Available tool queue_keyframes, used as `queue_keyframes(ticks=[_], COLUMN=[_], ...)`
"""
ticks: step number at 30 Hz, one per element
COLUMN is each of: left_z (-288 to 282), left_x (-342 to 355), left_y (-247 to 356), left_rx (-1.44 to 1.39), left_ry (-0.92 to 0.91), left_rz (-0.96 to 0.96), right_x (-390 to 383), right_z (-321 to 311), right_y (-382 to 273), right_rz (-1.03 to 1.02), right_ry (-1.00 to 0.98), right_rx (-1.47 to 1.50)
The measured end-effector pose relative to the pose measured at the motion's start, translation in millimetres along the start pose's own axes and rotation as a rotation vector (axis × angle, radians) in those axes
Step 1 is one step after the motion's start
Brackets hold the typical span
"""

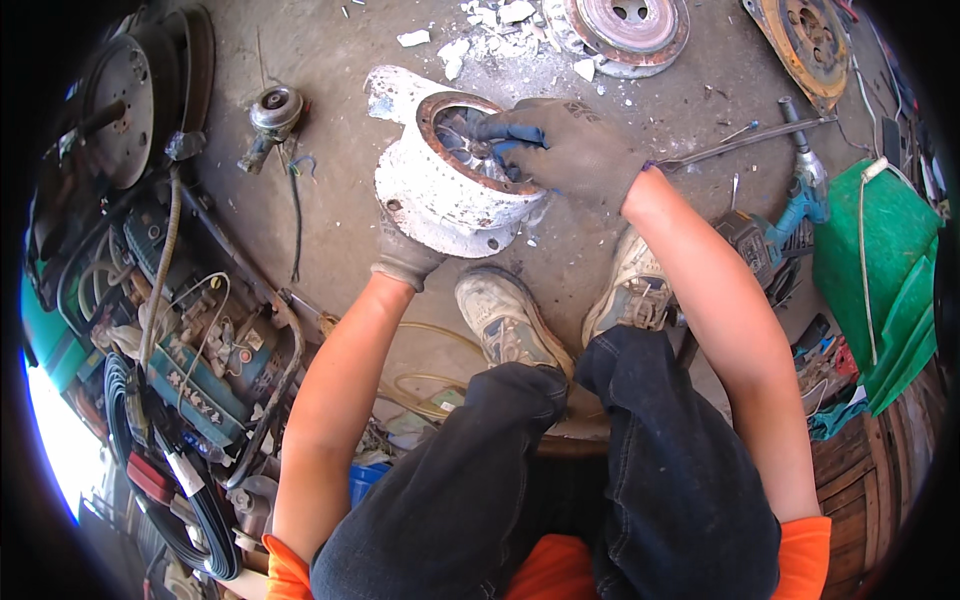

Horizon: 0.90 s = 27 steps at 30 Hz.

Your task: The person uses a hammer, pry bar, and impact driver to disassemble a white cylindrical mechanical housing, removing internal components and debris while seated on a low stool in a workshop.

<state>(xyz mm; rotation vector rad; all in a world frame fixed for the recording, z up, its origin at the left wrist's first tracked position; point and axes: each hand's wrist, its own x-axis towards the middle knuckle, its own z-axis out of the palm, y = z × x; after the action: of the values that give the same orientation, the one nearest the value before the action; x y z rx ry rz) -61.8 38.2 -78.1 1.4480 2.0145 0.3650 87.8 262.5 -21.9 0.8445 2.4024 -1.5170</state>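
Note:
A white, chipped metal pump housing [451,207] with a round, rust-rimmed opening tilts up in front of my boots. Inside the opening, metal vanes [466,150] show partly. My left hand [408,254], in a grey-brown work glove, holds the flange at its lower left; the fingers are hidden behind it. From the right, my gloved right hand [570,150] reaches over the rim. Its blue-coated fingers are bent into the opening by the vanes, and I cannot make out what lies between them.
White flakes [515,13] lie beside a round metal part [620,40] at the far side. A rusty disc [800,45], a blue power tool [800,205] and a green sheet [880,270] are at right. Machine parts [215,350] crowd the left; a small metal part [275,108] stands nearer.

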Motion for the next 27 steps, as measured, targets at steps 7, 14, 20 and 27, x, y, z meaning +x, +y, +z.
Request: queue_keyframes(ticks=[7,14,20,27], left_z=[-1.4,3.6,3.0,2.9], left_x=[-1.5,-1.5,-7.1,-16.3], left_y=[-3.1,-4.4,-10.2,-10.3], left_rx=[0.106,0.071,0.122,0.198], left_ry=[-0.084,0.039,-0.043,-0.115], left_rz=[0.0,0.054,0.032,0.016], right_x=[5.7,-9.7,-7.6,-92.3], right_z=[-6.4,-4.9,-17.7,-32.7], right_y=[-10.1,3.7,-14.4,3.3], right_rz=[0.155,-0.055,-0.101,-0.118], right_ry=[-0.121,0.024,-0.156,0.244], right_rx=[0.015,0.012,-0.132,0.23])
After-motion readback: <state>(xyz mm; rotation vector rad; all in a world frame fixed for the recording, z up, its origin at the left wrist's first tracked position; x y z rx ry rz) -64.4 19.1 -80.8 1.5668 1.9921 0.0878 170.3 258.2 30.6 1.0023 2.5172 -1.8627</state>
